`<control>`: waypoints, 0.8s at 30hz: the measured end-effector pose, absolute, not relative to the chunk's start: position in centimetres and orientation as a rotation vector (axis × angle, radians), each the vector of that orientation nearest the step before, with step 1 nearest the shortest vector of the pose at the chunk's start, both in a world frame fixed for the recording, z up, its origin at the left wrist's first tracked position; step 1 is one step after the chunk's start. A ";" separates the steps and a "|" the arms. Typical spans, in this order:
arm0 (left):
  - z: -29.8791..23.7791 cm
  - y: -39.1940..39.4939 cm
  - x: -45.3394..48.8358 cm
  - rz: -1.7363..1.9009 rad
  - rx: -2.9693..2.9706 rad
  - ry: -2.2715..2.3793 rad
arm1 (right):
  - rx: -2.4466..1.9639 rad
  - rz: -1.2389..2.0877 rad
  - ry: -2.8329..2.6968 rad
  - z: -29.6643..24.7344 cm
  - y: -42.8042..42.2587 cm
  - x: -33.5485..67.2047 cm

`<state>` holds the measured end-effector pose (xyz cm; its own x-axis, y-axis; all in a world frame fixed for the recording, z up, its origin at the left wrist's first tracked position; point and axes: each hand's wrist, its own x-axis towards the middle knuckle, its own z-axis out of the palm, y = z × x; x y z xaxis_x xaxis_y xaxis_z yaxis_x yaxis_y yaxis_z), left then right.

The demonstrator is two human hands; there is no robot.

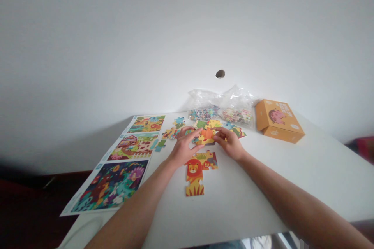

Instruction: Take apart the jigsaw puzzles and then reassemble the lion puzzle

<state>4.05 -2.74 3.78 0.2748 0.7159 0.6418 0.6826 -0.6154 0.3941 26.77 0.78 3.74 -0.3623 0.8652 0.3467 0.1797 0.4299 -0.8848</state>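
Observation:
An orange-and-yellow jigsaw puzzle piece (208, 135) is between my two hands, over the table. My left hand (185, 146) has its thumb and index finger closed at the left edge of the piece. At its right edge, my right hand (229, 142) pinches with bent fingers. Nearer to me lie joined puzzle pieces with a lion (194, 171) on them, and a small lion shows on the part to the right. Behind and left of my hands are loose puzzle pieces (179, 121), partly hidden by my fingers.
A printed sheet with three pictures (131, 146) lies at the left. Two clear plastic bags (238, 114) of pieces rest against the white wall, beside an orange puzzle box (279, 118). The white table (233, 202) ends close to me.

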 end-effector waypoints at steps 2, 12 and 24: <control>3.7 -2.7 4.0 1.277 2.477 1.365 | -0.894 0.977 -1.810 3.7 0.8 26.8; 3.4 -2.5 3.9 1.301 2.486 1.366 | -0.906 0.934 -1.832 3.6 0.9 26.8; 3.5 -2.6 3.9 1.294 2.438 1.388 | -0.849 0.976 -1.813 4.5 0.2 26.7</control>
<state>3.92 -2.63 3.49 0.2460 0.7305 0.6371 0.6865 -0.5953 0.4175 26.71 0.18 4.53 -0.3760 0.8467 0.3763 0.1523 0.4571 -0.8763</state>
